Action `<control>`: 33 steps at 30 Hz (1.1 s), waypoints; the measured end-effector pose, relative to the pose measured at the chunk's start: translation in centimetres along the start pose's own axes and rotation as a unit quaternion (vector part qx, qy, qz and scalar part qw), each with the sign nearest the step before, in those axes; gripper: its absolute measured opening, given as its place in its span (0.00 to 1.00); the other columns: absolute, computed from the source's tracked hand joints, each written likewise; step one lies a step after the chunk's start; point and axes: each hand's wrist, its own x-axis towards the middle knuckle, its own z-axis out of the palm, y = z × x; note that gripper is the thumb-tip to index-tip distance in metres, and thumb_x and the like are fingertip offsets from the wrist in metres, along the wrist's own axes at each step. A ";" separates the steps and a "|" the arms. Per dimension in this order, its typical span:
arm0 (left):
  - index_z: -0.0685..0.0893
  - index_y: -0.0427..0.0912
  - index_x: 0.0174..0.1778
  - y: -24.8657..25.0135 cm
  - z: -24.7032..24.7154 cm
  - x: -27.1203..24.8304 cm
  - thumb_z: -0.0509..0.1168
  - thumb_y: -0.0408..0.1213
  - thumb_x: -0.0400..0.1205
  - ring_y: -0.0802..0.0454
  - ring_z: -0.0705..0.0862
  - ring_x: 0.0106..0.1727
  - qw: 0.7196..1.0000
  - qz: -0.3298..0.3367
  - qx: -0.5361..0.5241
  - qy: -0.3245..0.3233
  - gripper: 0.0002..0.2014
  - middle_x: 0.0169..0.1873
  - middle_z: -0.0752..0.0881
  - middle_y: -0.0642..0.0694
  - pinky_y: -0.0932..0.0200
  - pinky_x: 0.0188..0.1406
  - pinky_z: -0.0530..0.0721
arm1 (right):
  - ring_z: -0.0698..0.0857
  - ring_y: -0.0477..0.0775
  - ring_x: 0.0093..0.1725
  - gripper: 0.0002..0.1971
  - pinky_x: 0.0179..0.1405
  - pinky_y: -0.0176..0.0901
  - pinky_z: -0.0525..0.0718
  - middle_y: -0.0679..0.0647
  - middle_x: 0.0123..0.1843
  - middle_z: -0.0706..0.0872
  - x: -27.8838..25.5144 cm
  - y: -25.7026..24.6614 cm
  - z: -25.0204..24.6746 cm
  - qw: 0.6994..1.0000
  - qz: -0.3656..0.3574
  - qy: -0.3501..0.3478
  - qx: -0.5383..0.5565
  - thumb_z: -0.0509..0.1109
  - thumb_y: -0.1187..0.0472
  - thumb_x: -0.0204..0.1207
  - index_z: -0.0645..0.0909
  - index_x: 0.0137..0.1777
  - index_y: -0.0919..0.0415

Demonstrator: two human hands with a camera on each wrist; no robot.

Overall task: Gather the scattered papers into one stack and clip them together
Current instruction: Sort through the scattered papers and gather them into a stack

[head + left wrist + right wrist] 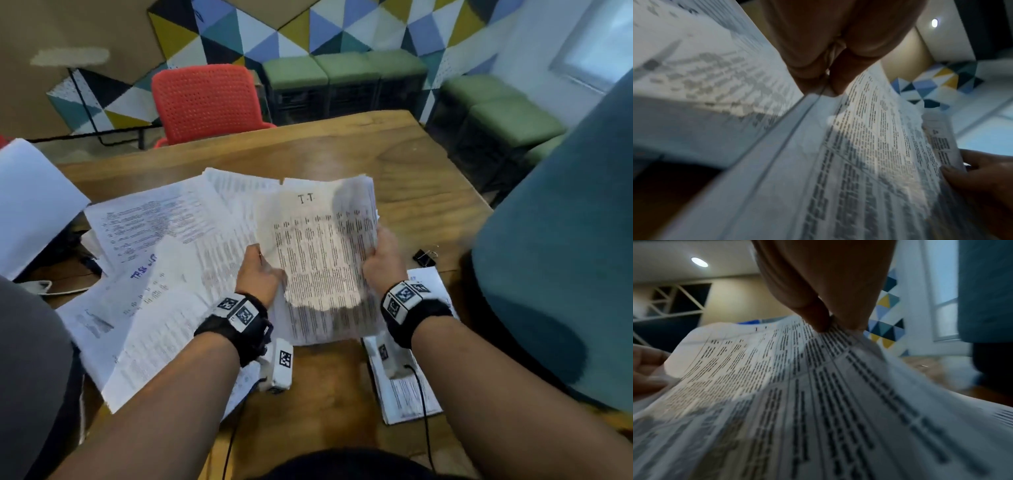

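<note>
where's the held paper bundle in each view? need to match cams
Head: held paper bundle at centre, left hand and right hand gripping its side edges.
Left wrist: bundle fills lower right.
Right wrist: bundle fills lower half.
Shared landmark: triangle-patterned wall.

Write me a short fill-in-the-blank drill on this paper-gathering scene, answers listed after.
1. Both hands grip one bundle of papers by its left and right ____.
2. The black binder clip lies on the ____.
3. The chair across the table is ____.
4. More loose sheets lie to the person's ____.

Answers: edges; table; red; left
</note>
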 end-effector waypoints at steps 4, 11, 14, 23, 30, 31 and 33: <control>0.74 0.40 0.61 -1.9 5.6 -0.9 0.56 0.27 0.82 0.46 0.79 0.41 0.985 -0.007 0.142 -0.101 0.12 0.39 0.79 0.43 0.59 0.35 0.74 | 0.80 0.66 0.55 0.24 0.52 0.51 0.83 0.64 0.58 0.79 -0.8 6.0 -3.2 0.991 0.083 0.021 -0.107 0.58 0.77 0.71 0.75 0.67 0.62; 0.81 0.46 0.44 -3.2 12.2 -3.6 0.65 0.34 0.79 0.43 0.87 0.47 0.952 -0.070 0.152 -0.257 0.03 0.43 0.87 0.45 0.55 0.48 0.84 | 0.79 0.67 0.47 0.25 0.44 0.42 0.71 0.63 0.45 0.72 -4.2 13.4 -7.5 0.970 0.144 0.060 -0.185 0.56 0.78 0.72 0.77 0.68 0.64; 0.82 0.49 0.42 -3.9 14.1 -4.2 0.68 0.33 0.78 0.43 0.90 0.43 0.954 -0.128 0.100 -0.254 0.05 0.44 0.89 0.43 0.43 0.45 0.90 | 0.80 0.66 0.49 0.22 0.49 0.47 0.77 0.66 0.50 0.75 -4.6 15.3 -7.8 0.964 0.154 0.057 -0.208 0.56 0.78 0.74 0.77 0.66 0.65; 0.73 0.42 0.40 -4.6 16.9 -4.9 0.67 0.33 0.80 0.41 0.91 0.36 0.941 -0.203 0.119 -0.245 0.08 0.45 0.86 0.36 0.43 0.35 0.91 | 0.76 0.61 0.60 0.31 0.66 0.46 0.74 0.63 0.61 0.73 -4.8 17.7 -7.7 0.971 0.148 0.054 -0.180 0.59 0.79 0.74 0.69 0.77 0.57; 0.69 0.45 0.43 -4.3 17.0 -4.9 0.70 0.41 0.79 0.45 0.91 0.30 0.932 -0.199 0.163 -0.254 0.13 0.42 0.88 0.38 0.43 0.38 0.91 | 0.74 0.67 0.64 0.20 0.62 0.59 0.77 0.60 0.70 0.73 -5.1 16.8 -6.7 0.943 0.116 0.036 -0.310 0.73 0.72 0.64 0.83 0.57 0.58; 0.69 0.44 0.44 -4.2 16.9 -4.9 0.70 0.41 0.79 0.44 0.90 0.30 0.933 -0.202 0.153 -0.256 0.14 0.42 0.88 0.37 0.41 0.37 0.91 | 0.73 0.66 0.65 0.20 0.63 0.59 0.76 0.59 0.71 0.72 -4.9 16.5 -6.4 0.941 0.116 0.024 -0.316 0.73 0.70 0.65 0.83 0.58 0.58; 0.70 0.44 0.48 -4.1 13.9 -4.8 0.71 0.41 0.79 0.41 0.90 0.32 0.946 -0.215 0.120 -0.211 0.14 0.42 0.88 0.37 0.40 0.35 0.91 | 0.73 0.63 0.64 0.19 0.62 0.57 0.76 0.58 0.69 0.74 -4.2 14.1 -4.1 0.947 0.059 -0.015 -0.316 0.73 0.66 0.69 0.83 0.61 0.57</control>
